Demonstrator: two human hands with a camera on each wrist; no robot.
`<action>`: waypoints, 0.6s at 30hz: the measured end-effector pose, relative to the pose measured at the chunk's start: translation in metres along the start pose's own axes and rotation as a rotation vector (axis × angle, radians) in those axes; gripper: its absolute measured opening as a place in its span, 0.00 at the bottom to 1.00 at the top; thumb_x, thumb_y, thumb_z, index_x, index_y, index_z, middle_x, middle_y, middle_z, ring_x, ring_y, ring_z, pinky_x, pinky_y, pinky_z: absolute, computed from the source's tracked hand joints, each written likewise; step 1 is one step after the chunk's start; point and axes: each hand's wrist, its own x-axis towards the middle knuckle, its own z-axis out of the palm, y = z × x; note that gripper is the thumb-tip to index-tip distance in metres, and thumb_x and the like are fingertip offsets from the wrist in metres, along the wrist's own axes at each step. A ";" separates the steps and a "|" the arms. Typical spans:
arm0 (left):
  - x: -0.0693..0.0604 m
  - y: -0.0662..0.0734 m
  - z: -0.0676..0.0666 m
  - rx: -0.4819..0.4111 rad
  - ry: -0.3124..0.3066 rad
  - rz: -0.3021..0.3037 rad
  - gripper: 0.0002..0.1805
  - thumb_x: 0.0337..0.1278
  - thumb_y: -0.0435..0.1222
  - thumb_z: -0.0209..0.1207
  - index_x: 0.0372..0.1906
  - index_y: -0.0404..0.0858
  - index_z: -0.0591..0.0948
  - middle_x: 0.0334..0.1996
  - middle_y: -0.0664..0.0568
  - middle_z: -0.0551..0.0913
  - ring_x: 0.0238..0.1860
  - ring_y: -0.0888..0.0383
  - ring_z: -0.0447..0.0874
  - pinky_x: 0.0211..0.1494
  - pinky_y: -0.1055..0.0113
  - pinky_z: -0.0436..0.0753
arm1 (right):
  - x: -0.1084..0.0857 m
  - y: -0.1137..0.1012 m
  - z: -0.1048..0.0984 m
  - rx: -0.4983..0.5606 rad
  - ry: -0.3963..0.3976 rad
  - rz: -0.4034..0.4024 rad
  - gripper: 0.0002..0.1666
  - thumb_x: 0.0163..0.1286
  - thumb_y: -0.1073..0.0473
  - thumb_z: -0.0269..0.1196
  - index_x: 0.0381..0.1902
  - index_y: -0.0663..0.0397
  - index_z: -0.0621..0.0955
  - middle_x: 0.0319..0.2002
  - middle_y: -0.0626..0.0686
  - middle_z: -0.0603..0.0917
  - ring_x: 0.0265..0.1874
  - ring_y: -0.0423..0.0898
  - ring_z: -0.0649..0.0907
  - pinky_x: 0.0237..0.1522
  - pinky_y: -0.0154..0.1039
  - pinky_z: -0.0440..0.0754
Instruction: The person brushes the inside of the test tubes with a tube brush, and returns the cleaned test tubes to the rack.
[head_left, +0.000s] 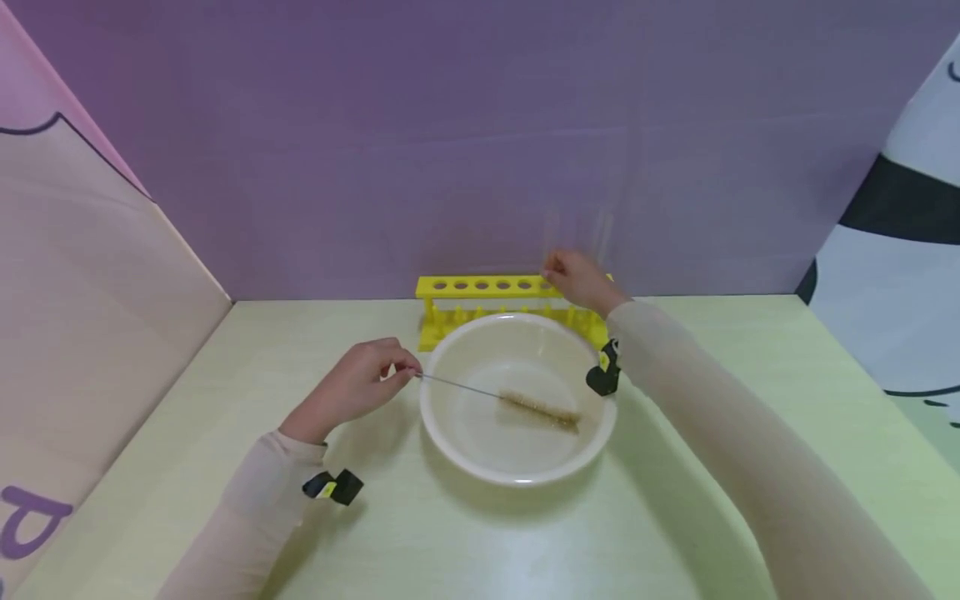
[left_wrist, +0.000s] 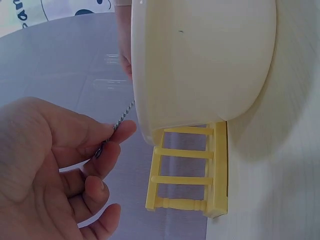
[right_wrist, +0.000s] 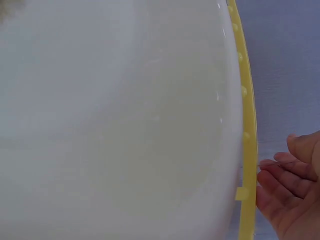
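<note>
My left hand (head_left: 367, 375) pinches the twisted wire handle (left_wrist: 120, 120) of a test tube brush between thumb and fingers. The brush's tan bristles (head_left: 540, 410) lie over the inside of a white basin (head_left: 517, 479), tilted down to the right. Behind the basin, my right hand (head_left: 581, 279) is at the right part of a yellow test tube rack (head_left: 457, 287). Its fingers curl at the lower part of a clear test tube (head_left: 552, 225), which is faint against the wall. Another clear test tube (head_left: 603, 233) rises just right of it.
The basin stands on a pale wood-look table (head_left: 300, 325), close in front of the rack and hiding part of it. A purple backdrop (head_left: 337, 167) rises right behind the rack. Printed side panels (head_left: 75, 275) border the table. Several rack holes are on the left.
</note>
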 end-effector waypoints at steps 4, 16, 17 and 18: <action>0.001 0.000 0.002 -0.001 -0.007 0.000 0.06 0.59 0.31 0.59 0.37 0.39 0.85 0.26 0.58 0.77 0.27 0.61 0.68 0.31 0.67 0.70 | -0.002 0.001 -0.003 0.004 -0.023 0.004 0.13 0.73 0.62 0.50 0.44 0.69 0.75 0.43 0.65 0.79 0.42 0.56 0.76 0.47 0.50 0.74; -0.002 -0.004 0.003 -0.002 -0.024 -0.011 0.07 0.60 0.31 0.58 0.40 0.40 0.84 0.29 0.58 0.79 0.31 0.62 0.73 0.35 0.66 0.74 | -0.032 0.005 -0.033 0.076 -0.187 0.073 0.30 0.75 0.53 0.47 0.68 0.66 0.62 0.67 0.66 0.63 0.65 0.63 0.64 0.62 0.59 0.64; -0.002 -0.005 0.003 -0.002 -0.024 -0.011 0.07 0.60 0.31 0.57 0.40 0.39 0.84 0.29 0.57 0.79 0.31 0.61 0.74 0.35 0.65 0.75 | -0.037 0.005 -0.036 0.078 -0.175 0.071 0.30 0.75 0.53 0.46 0.68 0.66 0.62 0.66 0.67 0.64 0.65 0.63 0.65 0.61 0.60 0.64; -0.003 -0.005 0.002 -0.003 -0.024 -0.012 0.08 0.60 0.31 0.57 0.41 0.39 0.84 0.30 0.57 0.80 0.32 0.61 0.74 0.36 0.64 0.75 | -0.042 0.007 -0.040 0.078 -0.155 0.069 0.29 0.75 0.54 0.46 0.67 0.67 0.63 0.65 0.67 0.65 0.64 0.63 0.66 0.60 0.60 0.65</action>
